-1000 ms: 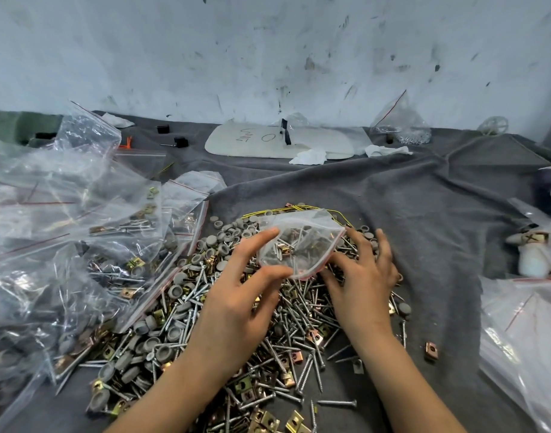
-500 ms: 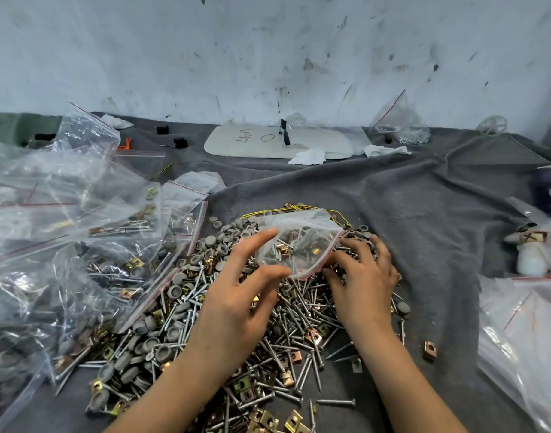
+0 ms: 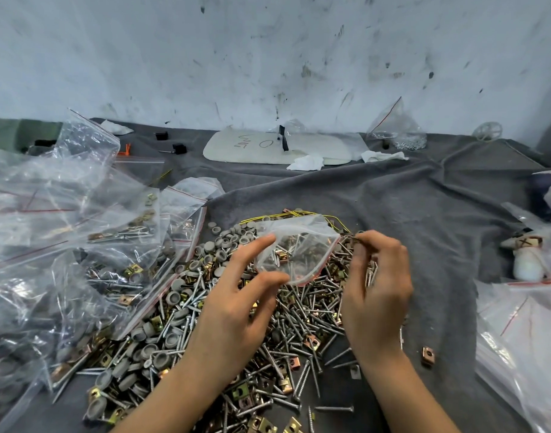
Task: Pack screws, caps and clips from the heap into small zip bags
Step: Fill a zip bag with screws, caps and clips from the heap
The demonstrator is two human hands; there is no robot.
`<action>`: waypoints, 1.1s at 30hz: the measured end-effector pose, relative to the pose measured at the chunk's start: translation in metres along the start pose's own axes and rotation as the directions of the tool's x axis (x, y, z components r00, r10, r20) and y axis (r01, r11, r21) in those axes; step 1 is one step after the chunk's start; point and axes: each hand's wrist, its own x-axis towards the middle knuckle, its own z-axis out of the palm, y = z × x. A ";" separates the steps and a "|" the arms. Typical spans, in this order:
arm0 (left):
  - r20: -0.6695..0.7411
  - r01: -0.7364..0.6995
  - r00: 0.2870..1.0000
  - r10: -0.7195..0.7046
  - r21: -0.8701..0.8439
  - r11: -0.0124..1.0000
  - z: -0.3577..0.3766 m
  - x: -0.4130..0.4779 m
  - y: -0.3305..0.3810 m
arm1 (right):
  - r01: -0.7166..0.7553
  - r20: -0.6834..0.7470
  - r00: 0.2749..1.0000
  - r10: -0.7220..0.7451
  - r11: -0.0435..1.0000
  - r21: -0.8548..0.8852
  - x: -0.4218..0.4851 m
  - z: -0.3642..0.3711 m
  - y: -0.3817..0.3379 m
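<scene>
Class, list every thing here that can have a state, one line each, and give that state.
Zip bag: held over the heap, mouth open, partly filled.
Left hand: pinches the zip bag.
Right hand: pinches a small part at the bag's mouth.
Heap: loose on the cloth.
Left bags: filled, piled up.
Back bag: standing, little inside.

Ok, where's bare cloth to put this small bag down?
Bare grey cloth lies right of the heap, up to the bags at the right edge, bar one stray clip; also between heap and white board. Left is crowded with piled bags.
</scene>
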 end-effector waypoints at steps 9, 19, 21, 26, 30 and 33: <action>-0.004 -0.013 1.000 0.013 -0.009 1.000 -0.001 0.001 0.000 | 0.244 0.095 0.963 -0.251 0.967 0.080 -0.007 0.004 -0.022; -0.093 0.055 0.994 -0.056 -0.013 0.998 -0.003 0.003 -0.001 | -0.072 0.311 0.947 0.075 0.997 -0.023 -0.006 0.005 -0.008; -0.091 0.052 0.994 -0.053 -0.011 0.999 -0.003 0.002 0.000 | -0.076 0.538 0.826 0.167 0.979 -0.187 -0.011 0.009 -0.004; -0.087 0.050 0.995 -0.050 -0.009 0.999 -0.002 0.002 -0.001 | -0.029 0.685 0.675 0.274 0.937 -0.347 -0.019 0.015 -0.002; -0.074 0.044 0.996 -0.045 -0.014 0.999 -0.002 0.002 -0.001 | -0.007 0.678 0.677 0.286 0.924 -0.382 -0.018 0.015 -0.002; -0.070 0.042 0.997 -0.043 -0.016 0.999 -0.001 0.002 -0.001 | -0.014 0.671 0.689 0.272 0.932 -0.363 -0.018 0.016 -0.001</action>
